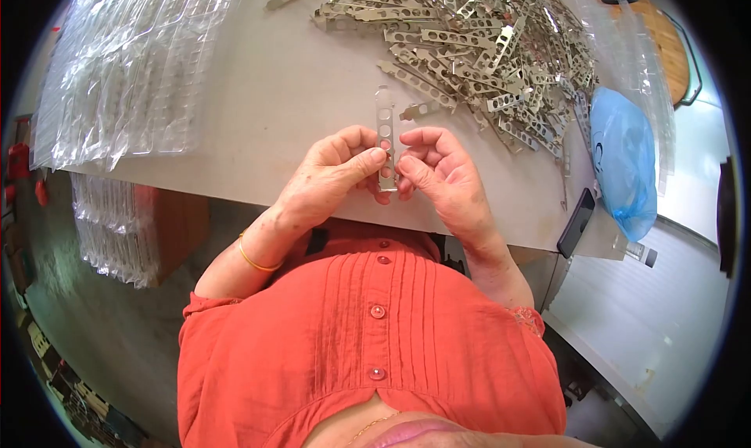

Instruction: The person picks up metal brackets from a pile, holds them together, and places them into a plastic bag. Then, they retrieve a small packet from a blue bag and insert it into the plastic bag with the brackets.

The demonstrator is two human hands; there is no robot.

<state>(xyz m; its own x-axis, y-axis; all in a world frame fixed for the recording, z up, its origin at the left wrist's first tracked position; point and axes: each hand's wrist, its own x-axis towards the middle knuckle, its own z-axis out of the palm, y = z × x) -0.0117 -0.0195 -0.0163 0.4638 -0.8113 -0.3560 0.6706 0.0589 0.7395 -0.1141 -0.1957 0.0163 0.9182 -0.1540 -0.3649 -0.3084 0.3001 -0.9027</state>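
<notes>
A narrow metal bracket [385, 127] with a row of round holes stands lengthwise between my hands near the table's front edge. My left hand [342, 164] pinches its lower part between thumb and fingers. Close at its right side is my right hand [440, 166], thumb and fingertips pressed together near the bracket's lower edge; whether anything is between them is too small to tell. Just beyond my right fingers lies a loose bracket [420, 110], at the edge of a large heap of similar brackets [477, 49].
Clear plastic trays [141, 65] are stacked at the left of the table [258, 112], with more trays [113, 229] below on a brown box [184, 225]. At the right are a blue plastic bag [623, 163], a phone [576, 223] and more clear plastic [641, 73].
</notes>
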